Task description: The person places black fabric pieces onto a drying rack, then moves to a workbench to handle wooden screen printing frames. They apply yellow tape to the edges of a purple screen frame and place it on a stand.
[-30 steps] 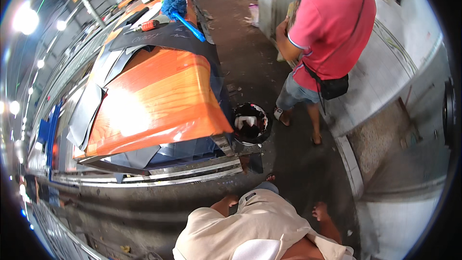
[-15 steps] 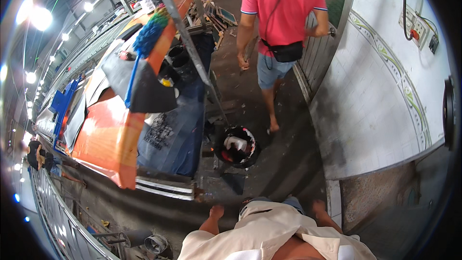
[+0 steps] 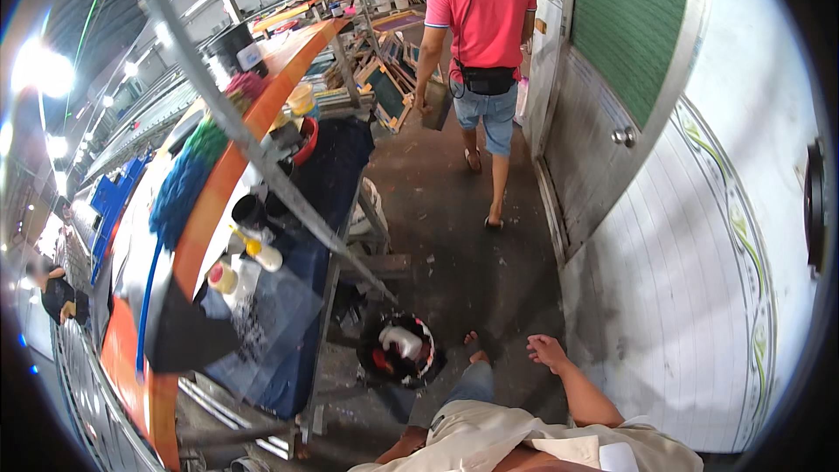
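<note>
My right hand (image 3: 546,352) is raised in front of my right side, its fingers loosely apart and nothing in them. It is nearest to the white tiled wall (image 3: 647,332). Low by my left side hangs my left hand (image 3: 412,439); its fingers are not clear against my clothes. A round black bucket (image 3: 365,358) stands on the floor ahead, with a whitish container (image 3: 402,343) and other stained items inside. No object touches either hand.
A co-worker in a pink shirt (image 3: 485,13) walks ahead, carrying a grey flat piece (image 3: 439,105). On the left are a cluttered orange-edged table (image 3: 301,48), a slanting metal post (image 3: 262,162) and a blue mop head (image 3: 179,197). A metal door (image 3: 594,114) with a knob is at right.
I have moved forward, and the bucket is nearer. The co-worker is farther off, with a hand no longer beside the door knob. My right hand has swung forward, my left hand back.
</note>
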Tool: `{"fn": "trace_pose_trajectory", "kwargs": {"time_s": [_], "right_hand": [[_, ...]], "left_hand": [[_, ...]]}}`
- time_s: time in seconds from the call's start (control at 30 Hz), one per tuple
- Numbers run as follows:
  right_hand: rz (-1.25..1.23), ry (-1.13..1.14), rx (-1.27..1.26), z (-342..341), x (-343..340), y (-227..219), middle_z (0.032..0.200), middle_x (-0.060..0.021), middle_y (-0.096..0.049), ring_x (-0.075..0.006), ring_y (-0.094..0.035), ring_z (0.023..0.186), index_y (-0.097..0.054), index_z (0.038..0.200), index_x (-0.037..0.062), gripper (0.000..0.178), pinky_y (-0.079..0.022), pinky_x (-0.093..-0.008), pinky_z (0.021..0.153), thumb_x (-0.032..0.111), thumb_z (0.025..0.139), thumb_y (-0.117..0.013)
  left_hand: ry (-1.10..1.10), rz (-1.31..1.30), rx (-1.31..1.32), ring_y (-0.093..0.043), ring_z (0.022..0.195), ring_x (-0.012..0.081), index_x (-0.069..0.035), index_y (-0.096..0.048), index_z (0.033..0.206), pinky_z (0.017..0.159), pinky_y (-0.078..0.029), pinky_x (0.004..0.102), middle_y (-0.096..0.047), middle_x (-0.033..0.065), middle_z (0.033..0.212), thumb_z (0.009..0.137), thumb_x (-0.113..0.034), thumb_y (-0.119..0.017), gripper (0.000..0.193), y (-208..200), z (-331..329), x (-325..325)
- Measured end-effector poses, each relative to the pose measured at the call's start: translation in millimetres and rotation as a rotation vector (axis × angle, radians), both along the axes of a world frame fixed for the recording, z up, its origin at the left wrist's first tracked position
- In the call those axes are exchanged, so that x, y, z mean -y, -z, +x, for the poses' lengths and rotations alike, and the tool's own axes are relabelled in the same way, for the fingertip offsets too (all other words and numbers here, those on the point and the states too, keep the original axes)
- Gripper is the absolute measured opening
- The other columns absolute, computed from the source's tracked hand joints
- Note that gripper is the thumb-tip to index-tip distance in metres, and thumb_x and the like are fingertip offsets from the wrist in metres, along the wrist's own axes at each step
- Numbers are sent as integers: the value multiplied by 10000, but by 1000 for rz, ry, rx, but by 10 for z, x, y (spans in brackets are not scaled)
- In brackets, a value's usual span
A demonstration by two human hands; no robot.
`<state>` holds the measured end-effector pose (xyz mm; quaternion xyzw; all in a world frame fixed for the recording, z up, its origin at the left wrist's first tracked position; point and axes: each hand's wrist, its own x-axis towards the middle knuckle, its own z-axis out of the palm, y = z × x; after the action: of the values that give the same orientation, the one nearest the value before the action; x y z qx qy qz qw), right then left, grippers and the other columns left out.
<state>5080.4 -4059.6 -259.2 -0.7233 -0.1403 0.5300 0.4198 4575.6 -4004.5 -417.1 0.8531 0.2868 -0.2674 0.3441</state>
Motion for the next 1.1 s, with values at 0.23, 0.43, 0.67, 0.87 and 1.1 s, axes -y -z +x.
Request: {"fn": "trace_pose_trajectory", "kwargs": {"time_s": [0.23,0.43,0.67,0.87,1.1], "right_hand": [[-131,127,16,1419,-843,324,920,-67,-678,-165,-646,715,-640,1169,113,301,-518,-321,552,335,967,-607],[-579,-410,418,2477,-751,1169,778,-54,-653,-206,-635,652,-653,1049,117,219,-498,-370,484,301,956,-581],[-581,-537,396,3654,-2423,1606,762,-52,-658,-217,-638,644,-650,948,105,220,-508,-405,515,306,975,-565],[-339,-126,148,5647,-4768,1615,749,-50,-662,-227,-640,637,-648,861,95,269,-517,-435,541,309,991,-551],[8,177,160,7241,-8499,219,887,-49,-670,-145,-628,675,-643,1124,102,262,-521,-300,580,325,997,-589]], "left_hand": [[-427,-180,42,-687,953,375,-62,-721,988,797,-540,501,-705,213,1025,845,-330,-612,323,-266,1902,-2063],[-973,-235,552,-704,920,221,-78,-692,1161,792,-560,347,-725,126,1065,988,-348,-582,339,-1060,4086,-4617],[-1108,-221,226,-706,776,184,-37,-720,964,673,-570,360,-717,100,836,959,-267,-590,264,-706,4859,-6147],[-544,-129,8,-704,843,223,-54,-722,981,724,-566,398,-717,111,910,938,-273,-589,260,-572,5860,-6812],[-579,-141,-29,-701,922,270,-73,-724,1000,782,-560,442,-717,125,996,913,-281,-587,264,-226,7040,-8489]]}}
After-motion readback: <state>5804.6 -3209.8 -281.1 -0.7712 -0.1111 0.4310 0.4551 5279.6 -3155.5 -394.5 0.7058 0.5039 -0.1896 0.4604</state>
